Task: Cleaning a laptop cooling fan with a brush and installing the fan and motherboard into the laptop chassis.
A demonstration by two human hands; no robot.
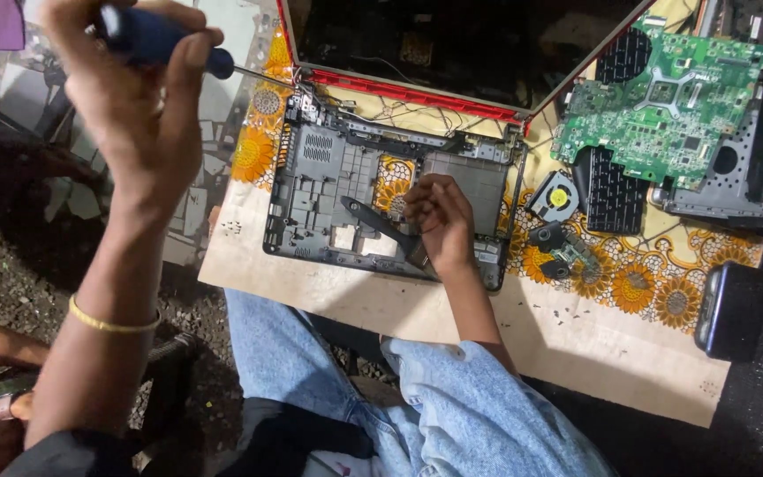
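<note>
The left hand (130, 97) grips a blue-handled screwdriver (169, 42) pointing right at the black plastic laptop shell (320, 190); the right hand (439, 221) pinches a flat black strip (380, 225) inside it.

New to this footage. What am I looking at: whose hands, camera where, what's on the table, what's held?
There is one picture, from a camera on the person's head looking down past their jeans-clad knees. No machine: two bare hands. The left hand, raised near the camera, grips a blue-handled screwdriver. The right hand rests on a stripped black laptop base, its fingers curled; what they pinch is unclear. The base's red-edged lid stands open behind. On the sunflower-print cloth to the right lie a green circuit board, a small fan and a black keyboard.
</note>
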